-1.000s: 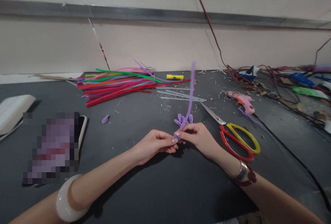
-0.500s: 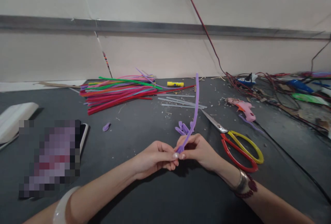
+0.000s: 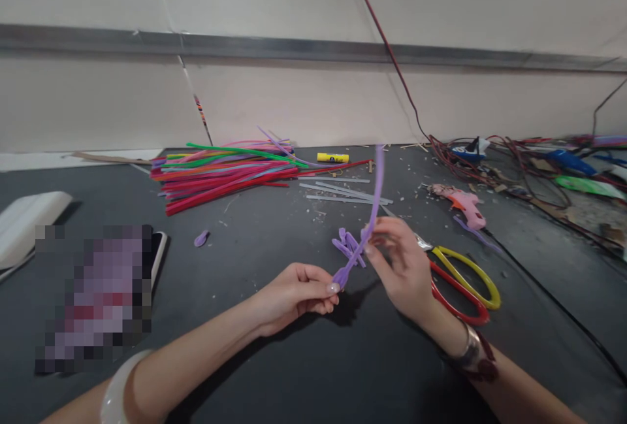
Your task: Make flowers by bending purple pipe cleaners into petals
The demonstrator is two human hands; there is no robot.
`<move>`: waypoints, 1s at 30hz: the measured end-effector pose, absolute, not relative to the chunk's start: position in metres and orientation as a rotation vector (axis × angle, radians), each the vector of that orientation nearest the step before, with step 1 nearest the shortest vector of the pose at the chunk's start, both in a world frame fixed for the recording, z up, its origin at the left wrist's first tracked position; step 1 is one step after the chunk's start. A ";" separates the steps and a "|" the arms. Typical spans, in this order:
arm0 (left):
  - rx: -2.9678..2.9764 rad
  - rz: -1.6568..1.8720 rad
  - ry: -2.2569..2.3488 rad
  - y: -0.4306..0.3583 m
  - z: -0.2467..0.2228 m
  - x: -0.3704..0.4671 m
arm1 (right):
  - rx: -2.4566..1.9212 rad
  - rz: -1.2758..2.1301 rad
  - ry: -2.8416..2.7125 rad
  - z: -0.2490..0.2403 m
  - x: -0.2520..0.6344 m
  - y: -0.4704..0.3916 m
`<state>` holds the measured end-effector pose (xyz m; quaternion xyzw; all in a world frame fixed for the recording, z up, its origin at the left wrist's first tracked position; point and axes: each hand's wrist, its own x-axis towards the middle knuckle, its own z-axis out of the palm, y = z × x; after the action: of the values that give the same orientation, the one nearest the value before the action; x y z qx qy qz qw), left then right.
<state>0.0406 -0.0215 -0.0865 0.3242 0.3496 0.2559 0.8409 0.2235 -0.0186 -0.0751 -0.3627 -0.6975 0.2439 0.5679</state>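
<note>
The purple pipe cleaner [image 3: 375, 205] rises between both hands above the dark table [image 3: 284, 378], its thickened, apparently folded lower end pinched between the thumb and fingers of the left hand [image 3: 301, 290], while the thumb and forefinger of the right hand [image 3: 404, 267] meet its stem, whether gripping or only brushing it I cannot tell. The step looks like shaping that end, and the next move seems to call for a firm left pinch and light right-hand guidance, clear of the small purple pieces [image 3: 341, 249] just beyond.
</note>
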 end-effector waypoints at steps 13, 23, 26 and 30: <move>0.709 0.546 0.710 -0.020 -0.088 0.038 | -0.736 -0.433 -2.245 -0.074 0.239 -0.024; 0.766 0.619 0.606 -0.019 -0.086 0.036 | -0.905 0.494 -2.043 -0.062 0.231 -0.021; 0.792 0.626 0.610 -0.019 -0.086 0.036 | -1.062 0.894 -1.939 -0.057 0.233 -0.022; 0.821 0.635 0.612 -0.020 -0.086 0.036 | -1.066 1.497 -1.635 -0.060 0.234 -0.022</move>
<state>0.0363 -0.0203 -0.0856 0.3863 0.2879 0.2986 0.8238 0.2335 -0.0216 -0.0602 -0.4086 -0.6265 0.5734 0.3343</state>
